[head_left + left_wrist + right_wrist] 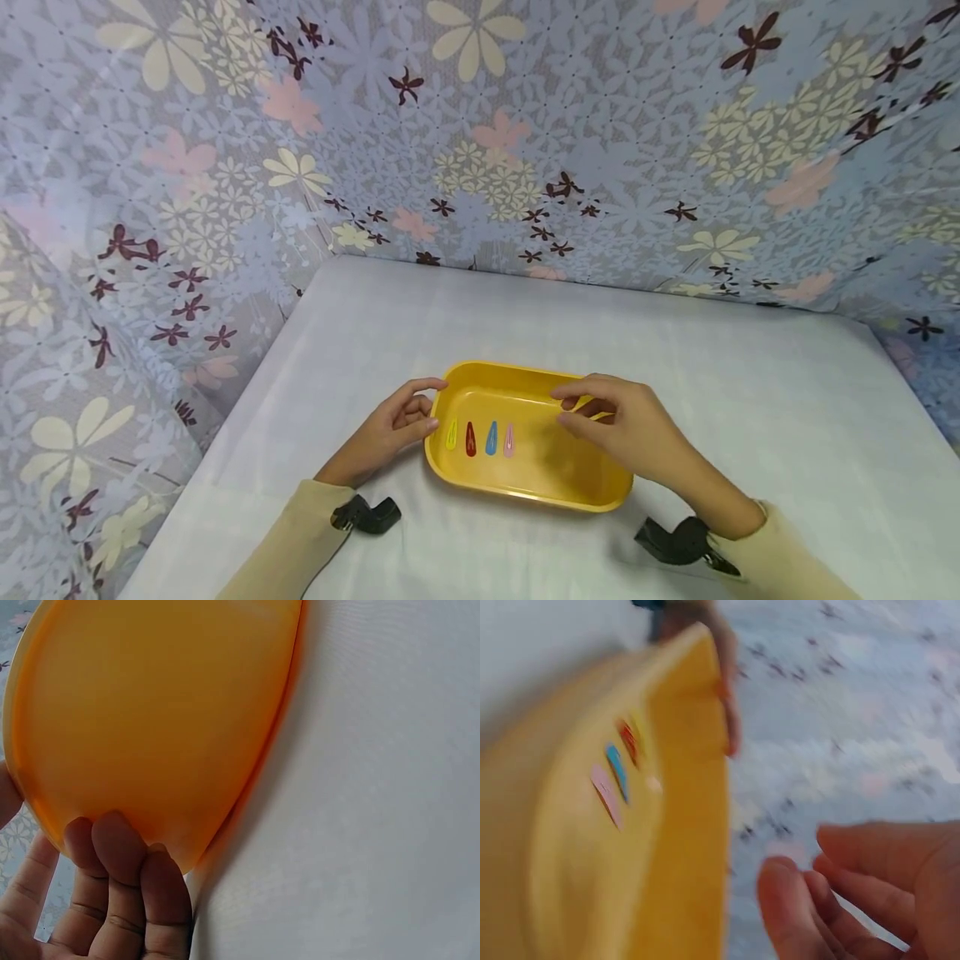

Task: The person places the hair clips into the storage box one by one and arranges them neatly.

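Flower-printed fabric (465, 125), pale blue with cream, pink and dark red blooms, rises behind the worktop and along its sides. The worktop (600, 333) is a broad, smooth white surface. On it sits a yellow tray (540, 479), oblong with rounded corners and raised walls, lying between a person's two hands. Beige sleeves (285, 542) reach in from the near edge.

The right grip (626, 421) hovers over the tray's right part, fingers bent, thumb and forefinger slightly apart with nothing between them. The left grip (397, 421) holds the tray's left end, fingertips against the outside of its wall. A black device (367, 515) is fastened at each wrist.

Smallest are four hair clips in a row on the tray floor, nearer the left grip than the right: yellow clip (452, 434), red clip (470, 439), blue clip (491, 438), then pink clip (509, 440).
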A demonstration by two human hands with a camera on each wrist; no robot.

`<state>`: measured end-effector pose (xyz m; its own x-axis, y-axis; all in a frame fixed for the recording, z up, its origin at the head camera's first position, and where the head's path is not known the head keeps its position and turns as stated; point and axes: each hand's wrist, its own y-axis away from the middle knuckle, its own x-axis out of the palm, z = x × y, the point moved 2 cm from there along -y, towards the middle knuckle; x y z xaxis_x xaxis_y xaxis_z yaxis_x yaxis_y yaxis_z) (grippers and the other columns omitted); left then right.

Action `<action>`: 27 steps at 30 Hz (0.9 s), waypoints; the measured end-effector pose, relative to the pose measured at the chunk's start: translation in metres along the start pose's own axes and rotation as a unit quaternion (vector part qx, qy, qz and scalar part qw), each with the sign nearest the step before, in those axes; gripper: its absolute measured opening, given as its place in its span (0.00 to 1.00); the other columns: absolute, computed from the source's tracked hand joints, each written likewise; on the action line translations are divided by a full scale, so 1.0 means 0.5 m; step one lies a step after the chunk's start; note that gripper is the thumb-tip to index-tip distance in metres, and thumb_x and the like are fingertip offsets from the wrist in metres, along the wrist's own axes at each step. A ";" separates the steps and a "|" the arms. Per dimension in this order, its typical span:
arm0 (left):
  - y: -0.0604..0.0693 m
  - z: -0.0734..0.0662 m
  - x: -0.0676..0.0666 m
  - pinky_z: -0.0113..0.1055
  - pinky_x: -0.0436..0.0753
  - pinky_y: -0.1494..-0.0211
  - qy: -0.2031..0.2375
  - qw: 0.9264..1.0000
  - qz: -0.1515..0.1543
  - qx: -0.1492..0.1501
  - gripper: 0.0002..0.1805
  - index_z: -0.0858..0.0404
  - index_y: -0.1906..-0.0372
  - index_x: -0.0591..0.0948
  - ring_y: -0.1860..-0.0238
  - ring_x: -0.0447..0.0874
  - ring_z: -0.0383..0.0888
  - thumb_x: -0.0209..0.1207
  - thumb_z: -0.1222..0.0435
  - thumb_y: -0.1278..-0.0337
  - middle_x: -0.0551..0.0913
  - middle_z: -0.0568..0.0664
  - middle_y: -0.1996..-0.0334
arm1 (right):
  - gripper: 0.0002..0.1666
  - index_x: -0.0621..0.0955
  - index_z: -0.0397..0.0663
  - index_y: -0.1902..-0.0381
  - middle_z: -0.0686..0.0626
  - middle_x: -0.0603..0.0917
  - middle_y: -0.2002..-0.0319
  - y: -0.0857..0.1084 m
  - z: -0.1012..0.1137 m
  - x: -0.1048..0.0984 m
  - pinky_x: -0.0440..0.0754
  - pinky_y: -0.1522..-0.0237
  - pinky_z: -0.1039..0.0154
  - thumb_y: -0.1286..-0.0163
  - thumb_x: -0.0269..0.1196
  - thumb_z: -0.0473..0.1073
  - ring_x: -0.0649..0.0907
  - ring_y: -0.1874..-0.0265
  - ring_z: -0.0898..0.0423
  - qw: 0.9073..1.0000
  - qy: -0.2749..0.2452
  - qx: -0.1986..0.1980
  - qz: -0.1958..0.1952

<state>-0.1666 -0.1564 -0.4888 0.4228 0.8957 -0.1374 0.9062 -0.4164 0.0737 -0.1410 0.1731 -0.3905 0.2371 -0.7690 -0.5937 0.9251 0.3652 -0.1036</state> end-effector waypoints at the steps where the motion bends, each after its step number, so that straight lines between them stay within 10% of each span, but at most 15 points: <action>1: -0.001 -0.001 0.000 0.30 0.82 0.52 0.000 1.000 0.000 0.000 0.28 0.49 0.29 0.70 0.59 0.80 0.50 0.63 0.63 0.30 0.78 0.58 0.55 | 0.15 0.87 0.56 0.49 0.52 0.87 0.53 0.009 -0.001 -0.016 0.86 0.60 0.63 0.33 0.72 0.43 0.87 0.61 0.58 1.000 0.000 0.002 -0.005; 8: 0.003 -0.004 0.000 0.30 0.82 0.52 0.004 1.000 -0.002 0.000 0.28 0.51 0.29 0.70 0.58 0.79 0.50 0.63 0.64 0.30 0.77 0.58 0.56 | 0.21 0.84 0.56 0.42 0.44 0.86 0.50 0.073 -0.036 -0.096 0.81 0.84 0.55 0.30 0.70 0.51 0.87 0.71 0.52 0.996 -0.025 0.086 -0.025; 18: 0.005 -0.003 0.001 0.30 0.81 0.52 0.012 1.000 0.001 -0.003 0.27 0.50 0.29 0.70 0.59 0.77 0.49 0.62 0.65 0.30 0.77 0.59 0.55 | 0.26 0.81 0.48 0.36 0.43 0.84 0.49 0.150 -0.129 -0.131 0.87 0.59 0.61 0.27 0.66 0.51 0.89 0.60 0.48 0.988 -0.036 0.139 -0.059; 27: 0.003 -0.006 0.002 0.30 0.81 0.53 0.010 1.000 0.006 0.002 0.28 0.52 0.28 0.70 0.59 0.78 0.49 0.62 0.65 0.29 0.77 0.60 0.55 | 0.29 0.81 0.47 0.36 0.44 0.82 0.67 0.205 -0.229 -0.147 0.74 0.76 0.60 0.28 0.66 0.57 0.78 0.81 0.51 0.970 -0.006 0.230 -0.077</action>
<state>-0.1651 -0.1558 -0.4858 0.4329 0.8940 -0.1158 0.9013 -0.4273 0.0709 -0.0975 0.3268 -0.4488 0.0856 -0.8027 -0.5902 0.9838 -0.0258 0.1776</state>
